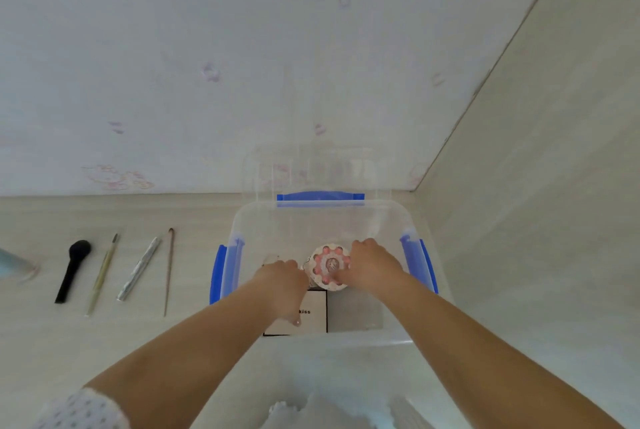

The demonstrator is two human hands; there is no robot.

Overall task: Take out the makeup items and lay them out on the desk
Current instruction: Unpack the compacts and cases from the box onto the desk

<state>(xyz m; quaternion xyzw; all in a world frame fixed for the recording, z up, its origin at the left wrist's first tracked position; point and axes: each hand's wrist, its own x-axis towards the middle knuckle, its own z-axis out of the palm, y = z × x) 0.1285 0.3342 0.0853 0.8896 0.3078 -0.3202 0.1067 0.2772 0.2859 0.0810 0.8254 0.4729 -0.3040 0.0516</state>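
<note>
Both hands are reached down into the clear storage box (pixel 388 220) with blue latches. The right hand (pixel 372 264) is laid over the right edge of a round pink-and-white compact (pixel 329 266), fingers curled round its rim; the grip is judged closed on it. The left hand (pixel 282 274) sits just left of the compact, near its edge. Whether its fingers hold anything cannot be told, since they are turned away from the camera.

A flat white card or packet (pixel 313 314) printed "kiss" lies on the box floor just nearer than the grip.

Step in hand (judgement): lifting the compact out. It should be kept level, raised straight above the box wall, then carried left.

On the counter (pixel 194 290), well left of the grip, a black brush (pixel 72 271), a thin brush (pixel 102 274), a silver tube (pixel 138 269) and a slim brown stick (pixel 169 271) are already laid in a row. The compact is best set in line with these.
</note>
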